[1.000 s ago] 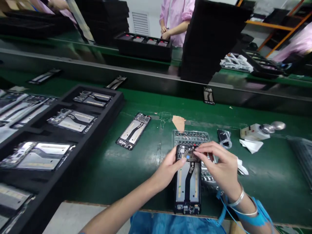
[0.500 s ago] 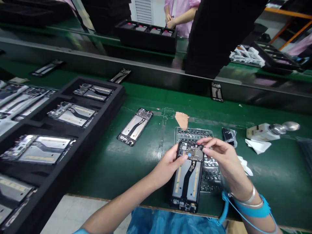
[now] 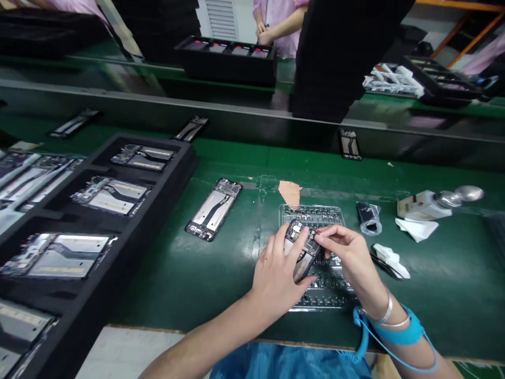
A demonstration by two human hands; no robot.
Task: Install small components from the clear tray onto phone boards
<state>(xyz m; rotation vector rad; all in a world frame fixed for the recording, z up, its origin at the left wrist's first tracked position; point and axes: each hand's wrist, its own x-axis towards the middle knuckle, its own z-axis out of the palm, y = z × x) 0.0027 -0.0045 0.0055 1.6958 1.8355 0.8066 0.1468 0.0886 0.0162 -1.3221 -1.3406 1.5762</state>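
An opened phone [image 3: 302, 266] with its circuit board showing is tilted over a clear plastic tray of small parts [image 3: 329, 302]. My left hand [image 3: 278, 271] wraps over the phone from the left, covering much of its lower part. At the phone's top right corner, the thumb and forefinger of my right hand [image 3: 345, 250] are pinched together by a small red spot; what lies between them is too small to make out. A blue strap and silver bangles circle my right wrist. Another opened phone [image 3: 214, 209] lies flat on the green table to the left.
A black foam tray [image 3: 158, 202] with several opened phones fills the left side. Toward the right are a bottle with a metal top [image 3: 424, 206], white tissue [image 3: 417, 227] and a small bagged black item [image 3: 369, 217]. Behind the bench, a person in pink [image 3: 280, 29] stands by a black box.
The held phone has turned and tilted, with its top swung left. My left hand has shifted from its left edge to lie across it. The whole view has moved slightly.
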